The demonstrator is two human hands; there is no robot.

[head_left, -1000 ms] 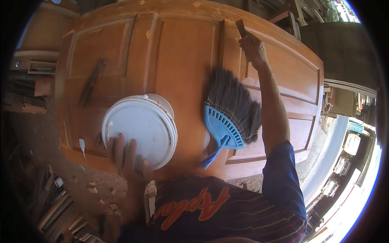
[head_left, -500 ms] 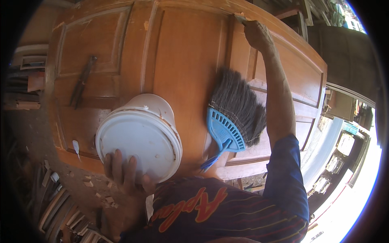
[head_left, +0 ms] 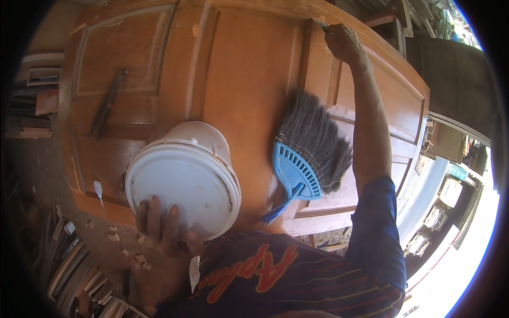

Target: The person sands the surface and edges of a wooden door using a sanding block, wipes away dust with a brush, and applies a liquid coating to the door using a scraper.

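My right hand [head_left: 344, 43], arm stretched far out, is closed around a small putty knife [head_left: 320, 25], its blade against the far part of a brown panelled wooden door [head_left: 244, 69]. My left hand [head_left: 164, 228] has its fingers apart in front of a white lidded bucket [head_left: 183, 185]; whether they press on the lid cannot be told. A pale strip [head_left: 194, 273] shows below the left thumb; whether that hand holds it is unclear. Between my arms lies a broom head with dark bristles [head_left: 315, 140] and a blue plastic base [head_left: 297, 169].
Dark pincers [head_left: 108, 103] and a small white pointed tool [head_left: 98, 192] lie on the door's left part. Wood scraps [head_left: 140, 259] litter the floor at lower left, beside stacked wooden strips [head_left: 69, 265]. Beyond the door's right side stands a dark panel [head_left: 450, 79].
My right hand has shifted slightly right with the putty knife along the door's far part. My left hand stays nearly in place, and more of the pale strip shows beneath it.
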